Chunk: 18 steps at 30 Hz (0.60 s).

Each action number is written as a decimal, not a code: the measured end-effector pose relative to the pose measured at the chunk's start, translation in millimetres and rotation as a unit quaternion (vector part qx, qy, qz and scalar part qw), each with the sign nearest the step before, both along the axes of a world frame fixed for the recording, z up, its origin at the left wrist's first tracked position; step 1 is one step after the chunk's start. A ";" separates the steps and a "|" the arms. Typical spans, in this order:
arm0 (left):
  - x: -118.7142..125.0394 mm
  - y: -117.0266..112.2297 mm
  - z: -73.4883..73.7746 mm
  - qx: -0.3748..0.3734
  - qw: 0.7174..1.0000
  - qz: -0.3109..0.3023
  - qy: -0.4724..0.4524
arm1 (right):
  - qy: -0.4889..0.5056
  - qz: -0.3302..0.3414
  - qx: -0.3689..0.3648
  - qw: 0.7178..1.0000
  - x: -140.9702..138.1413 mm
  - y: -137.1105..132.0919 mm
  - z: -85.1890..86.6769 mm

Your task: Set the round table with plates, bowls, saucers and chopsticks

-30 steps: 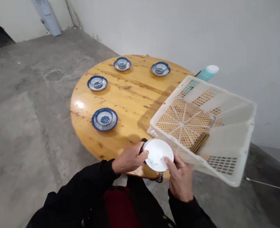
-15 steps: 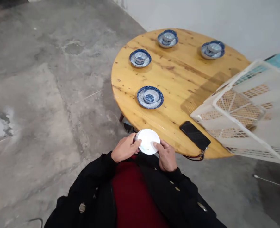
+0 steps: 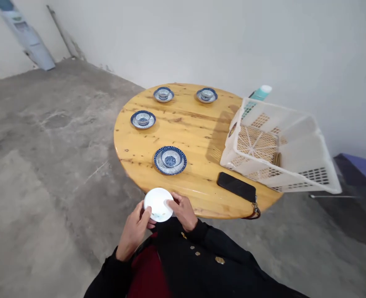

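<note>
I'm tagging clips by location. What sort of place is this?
Probably a bare, unfinished room used for dining: rough concrete floor, plain wall, and a round wooden table set with blue-and-white bowls on saucers. Left hand and right hand hold a white dish.

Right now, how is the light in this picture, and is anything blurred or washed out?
Head view: soft, even light; the basket throws a shadow leftward onto the table. Head view: the white plate between the left hand and right hand looks nearly washed out. Head view: the dark coat at the bottom is slightly blurred.
</note>
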<state>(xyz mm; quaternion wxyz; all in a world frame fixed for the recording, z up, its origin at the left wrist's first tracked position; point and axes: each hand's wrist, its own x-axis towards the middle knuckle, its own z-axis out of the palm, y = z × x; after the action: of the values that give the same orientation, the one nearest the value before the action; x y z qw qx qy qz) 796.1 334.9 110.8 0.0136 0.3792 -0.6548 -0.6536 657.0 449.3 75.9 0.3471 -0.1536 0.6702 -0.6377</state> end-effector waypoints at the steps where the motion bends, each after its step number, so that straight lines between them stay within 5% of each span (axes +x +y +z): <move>1: -8.8 -10.6 -0.5 -0.002 1.000 -0.012 -0.003 | 0.005 -0.010 0.002 1.000 -6.8 -7.5 -1.7; 10: -106.4 -111.9 11.7 -0.078 0.978 -0.192 -0.033 | 0.014 -0.151 0.010 0.988 -68.7 -72.6 -8.8; 18: -182.1 -141.0 19.1 -0.079 0.952 -0.294 -0.015 | 0.019 -0.256 0.024 0.966 -108.8 -84.7 -1.1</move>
<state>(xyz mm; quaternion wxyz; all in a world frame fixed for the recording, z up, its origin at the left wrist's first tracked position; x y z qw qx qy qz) 614.1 193.9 129.9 -0.1591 0.1773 -0.7867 -0.5696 548.2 364.5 74.8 0.1635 0.0193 0.7085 -0.6862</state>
